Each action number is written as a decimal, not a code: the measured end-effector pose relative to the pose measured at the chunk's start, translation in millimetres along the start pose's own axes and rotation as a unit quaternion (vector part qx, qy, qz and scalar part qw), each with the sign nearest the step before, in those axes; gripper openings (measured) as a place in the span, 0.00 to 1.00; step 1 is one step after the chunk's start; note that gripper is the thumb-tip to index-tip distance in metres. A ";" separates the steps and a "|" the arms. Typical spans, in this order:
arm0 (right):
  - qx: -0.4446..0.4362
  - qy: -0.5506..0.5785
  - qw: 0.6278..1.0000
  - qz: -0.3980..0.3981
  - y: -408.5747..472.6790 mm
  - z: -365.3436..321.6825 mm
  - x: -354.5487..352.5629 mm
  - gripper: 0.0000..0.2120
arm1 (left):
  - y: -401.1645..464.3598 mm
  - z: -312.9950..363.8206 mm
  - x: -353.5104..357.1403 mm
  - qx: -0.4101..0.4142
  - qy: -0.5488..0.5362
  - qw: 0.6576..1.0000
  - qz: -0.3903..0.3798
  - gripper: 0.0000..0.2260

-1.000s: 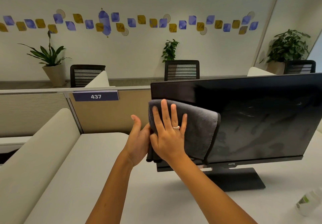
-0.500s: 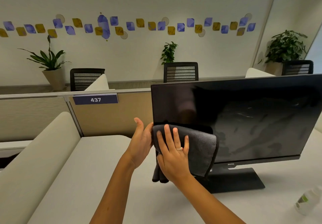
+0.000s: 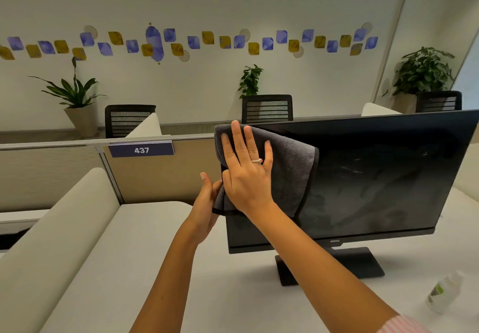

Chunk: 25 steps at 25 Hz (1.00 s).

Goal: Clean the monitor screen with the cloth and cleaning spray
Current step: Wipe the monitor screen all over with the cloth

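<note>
We are wiping: right hand (image 3: 246, 174) pressing grey cloth (image 3: 290, 167) flat-fingered on monitor screen (image 3: 375, 177), upper-left corner, 10 o'clock of panel. Left hand (image 3: 206, 203) steadying monitor's left edge, fingers straight. Spray bottle (image 3: 444, 292) standing at 5 o'clock on desk (image 3: 145, 255). Smears are showing toward 3 o'clock; next we are likely needing rightward strokes.

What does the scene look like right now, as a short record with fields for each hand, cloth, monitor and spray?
right hand: flat, pressing the cloth against the screen
left hand: steadying the monitor's left edge
cloth: grey, folded, over the upper left corner
monitor: dark, smeared, standing on the desk
spray bottle: on the desk, lower right, untouched
</note>
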State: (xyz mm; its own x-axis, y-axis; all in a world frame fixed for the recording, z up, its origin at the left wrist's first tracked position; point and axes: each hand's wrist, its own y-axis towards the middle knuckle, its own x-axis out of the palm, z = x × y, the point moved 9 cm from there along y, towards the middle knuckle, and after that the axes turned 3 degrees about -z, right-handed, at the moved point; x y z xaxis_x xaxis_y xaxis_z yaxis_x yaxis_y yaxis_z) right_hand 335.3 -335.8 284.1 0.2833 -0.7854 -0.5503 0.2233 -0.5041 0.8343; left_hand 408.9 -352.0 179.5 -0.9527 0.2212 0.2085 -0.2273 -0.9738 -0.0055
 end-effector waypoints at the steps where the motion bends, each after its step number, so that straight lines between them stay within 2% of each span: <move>1: 0.003 -0.005 1.000 0.002 0.2 5.5 -2.6 0.30 | 0.8 -0.9 0.0 0.000 0.007 1.000 0.016 0.31; 6: 0.071 -0.037 0.997 0.014 -6.7 61.6 -18.1 0.30 | 2.2 -8.6 -4.1 -0.026 0.044 0.995 0.092 0.27; 10: 0.127 -0.040 0.991 0.015 -19.2 130.2 -36.0 0.31 | 2.6 -12.2 -6.5 -0.058 0.027 0.985 0.160 0.27; 15: 0.239 -0.029 0.970 0.019 -41.4 232.1 -59.3 0.30 | 1.5 -12.5 -1.2 -0.059 0.037 0.981 0.182 0.28; 17: 0.259 -0.003 0.966 0.023 -46.6 256.1 -62.8 0.29 | 0.3 -14.6 -2.1 -0.061 0.035 0.978 0.196 0.29; 21: 0.231 0.068 0.970 0.045 -41.9 245.0 -57.1 0.29 | -1.6 -22.4 -6.2 -0.087 0.046 0.969 0.229 0.33; 25: 0.145 0.119 0.982 0.027 -25.8 188.8 -37.8 0.31 | -2.1 -23.0 -2.5 -0.089 0.060 0.967 0.229 0.35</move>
State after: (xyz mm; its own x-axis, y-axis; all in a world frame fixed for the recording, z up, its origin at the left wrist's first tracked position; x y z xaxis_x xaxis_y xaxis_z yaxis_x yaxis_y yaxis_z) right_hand 142.8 -361.0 289.5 0.5044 -0.7252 -0.4688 -0.0629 -0.5723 0.8176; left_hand 407.2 -349.3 156.4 -0.9757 -0.2172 0.0296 0.2039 -0.9487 -0.2416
